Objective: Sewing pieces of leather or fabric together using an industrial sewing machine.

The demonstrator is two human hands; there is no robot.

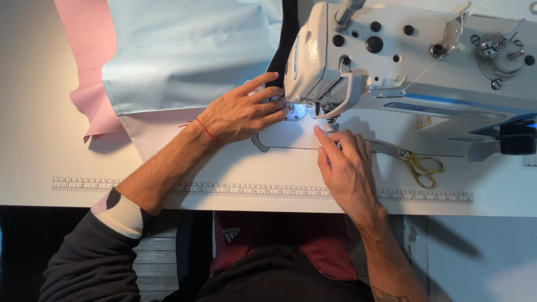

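My left hand lies spread flat at centre frame, fingertips pressing white fabric against the sewing machine foot to steady it. My right hand, fingers together, flattens the fabric below the needle. Scissors wait right.

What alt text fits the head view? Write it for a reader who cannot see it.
Seen from above, a person's left hand and right hand rest by the needle of a white sewing machine on a white table. Light blue fabric over pink fabric lies at left; gold scissors lie at right.
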